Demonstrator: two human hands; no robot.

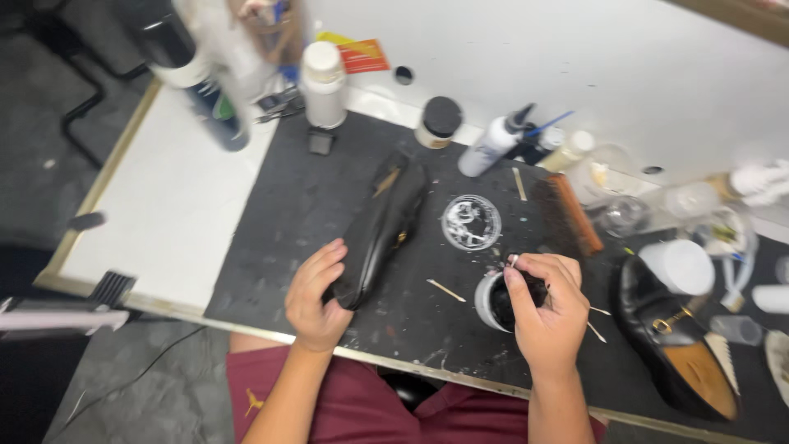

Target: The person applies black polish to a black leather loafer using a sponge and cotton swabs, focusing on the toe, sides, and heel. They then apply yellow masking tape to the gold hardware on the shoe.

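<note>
My left hand (pixel 315 293) grips the near end of a black leather shoe (pixel 383 224) that lies on its side on the dark work mat (pixel 304 205). My right hand (pixel 546 308) hovers over a small round tin of black polish (pixel 494 301), its fingertips pinching something small at the tin's rim; what it pinches is too blurred to name. The tin's clear lid (pixel 471 222) lies flat just behind it. A second black shoe (pixel 678 341) with a tan insole and a gold buckle stands at the right.
A wooden shoe brush (pixel 571 212) lies behind the lid. Bottles and jars line the back: a white squeeze bottle (pixel 491 142), a white jar (pixel 324 82), a dark-capped jar (pixel 438 121), spray cans (pixel 197 70). Thin wooden sticks (pixel 446 290) lie on the mat.
</note>
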